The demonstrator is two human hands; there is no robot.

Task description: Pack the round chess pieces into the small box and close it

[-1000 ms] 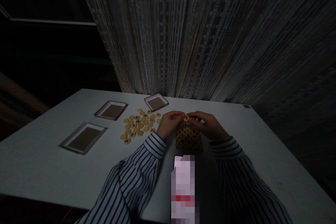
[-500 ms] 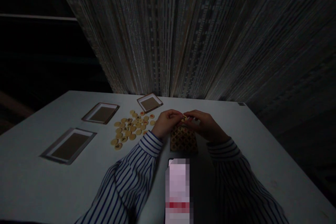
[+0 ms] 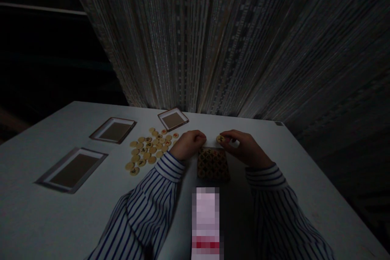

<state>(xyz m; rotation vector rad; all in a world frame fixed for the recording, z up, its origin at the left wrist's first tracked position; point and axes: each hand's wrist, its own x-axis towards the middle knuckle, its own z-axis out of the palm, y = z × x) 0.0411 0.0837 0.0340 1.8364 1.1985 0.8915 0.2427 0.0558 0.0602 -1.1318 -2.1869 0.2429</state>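
Between the thumb and fingers of my right hand [image 3: 245, 146] is a round wooden piece [image 3: 220, 139] with a dark character on it. My left hand [image 3: 189, 144] is closed just left of it, fingers curled together; whether it holds anything is hidden. Below and between both hands lies a box [image 3: 213, 165] filled with rows of similar round pieces. A loose pile of round pieces [image 3: 146, 156], some with red or black characters and some blank side up, is spread on the table left of my left hand.
Three shallow trays rest on the white table [image 3: 292, 195]: one at the back [image 3: 173, 120], one at the left [image 3: 113, 130], one nearer the front left [image 3: 73, 170]. A pixelated phone-like object [image 3: 207, 219] lies below the box. A string curtain [image 3: 195, 40] hangs behind.
My hands have moved apart. The piece that was between them has gone slightly right with my right hand, and my left hand has drawn back to the left. The view has shifted a little.
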